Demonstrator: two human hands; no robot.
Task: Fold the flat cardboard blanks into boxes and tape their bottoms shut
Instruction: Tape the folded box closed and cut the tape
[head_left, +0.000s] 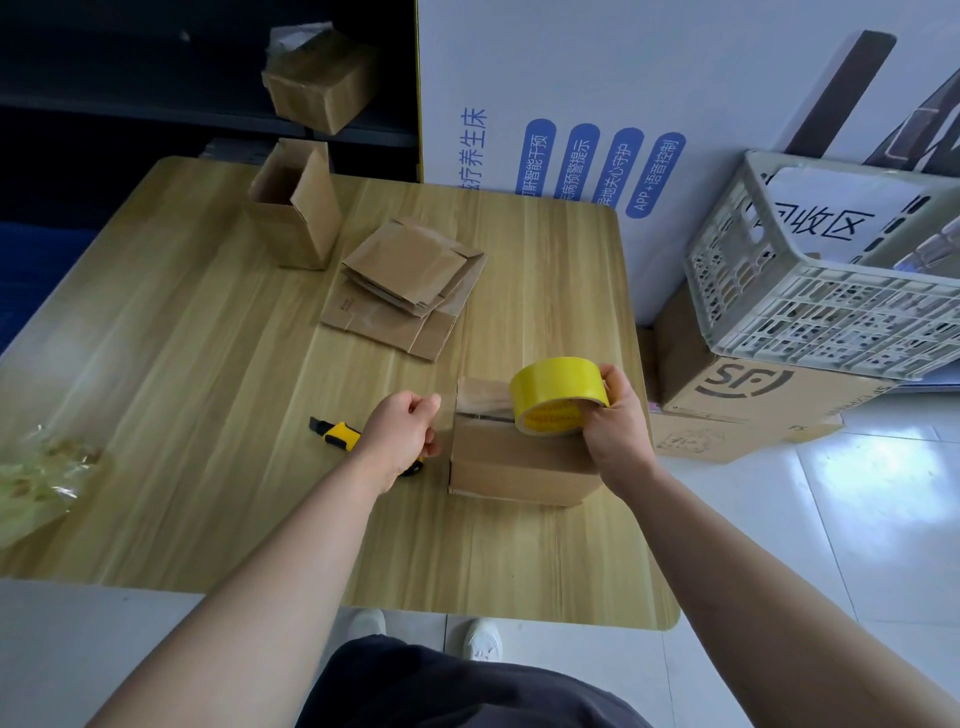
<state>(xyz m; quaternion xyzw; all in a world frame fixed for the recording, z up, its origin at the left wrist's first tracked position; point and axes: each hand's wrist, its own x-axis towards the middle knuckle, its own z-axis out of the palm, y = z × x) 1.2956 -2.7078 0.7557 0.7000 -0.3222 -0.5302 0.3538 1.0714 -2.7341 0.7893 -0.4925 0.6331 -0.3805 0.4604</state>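
On the table, near its right edge, a folded box is sitting with its flaps up, clear tape lying across the seam. Farther back, an open box is standing upright beside a stack of flat blanks; what it holds cannot be told. The right hand is gripping a yellow tape roll above the folded box. The left hand is pinching the pulled-out tape end at the box's left side, partly covering a knife.
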